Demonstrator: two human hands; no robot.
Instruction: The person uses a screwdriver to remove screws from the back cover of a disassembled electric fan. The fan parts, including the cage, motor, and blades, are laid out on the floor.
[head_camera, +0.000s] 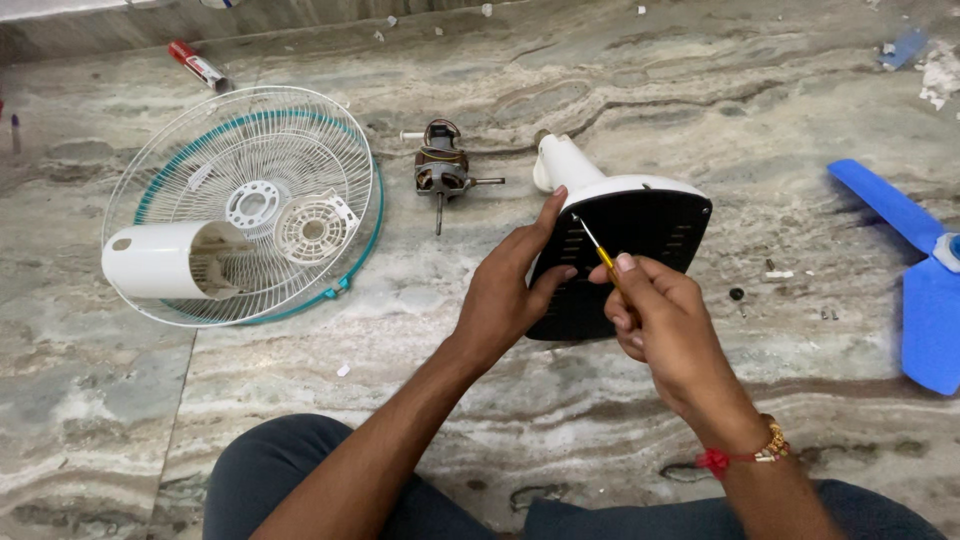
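The fan base (640, 215) sits at the centre of the view, tipped up on its far edge so the black underside faces the person. The left hand (510, 290) clasps its edge at 9 o'clock, thumb up along the rim, which props it steady. The right hand (665, 320) is closed around a yellow-handled screwdriver (597, 250), whose thin shaft slants up toward 11 o'clock with the tip at the black plate.

Parts lie spread on the stone floor (700, 90), apart from one another: grilles (250, 200) with a white housing (165, 260) at 9 o'clock, motor (441, 170) at 11, blue blade (920, 270) at 3. Small screws (737, 294) lie just right of the base.
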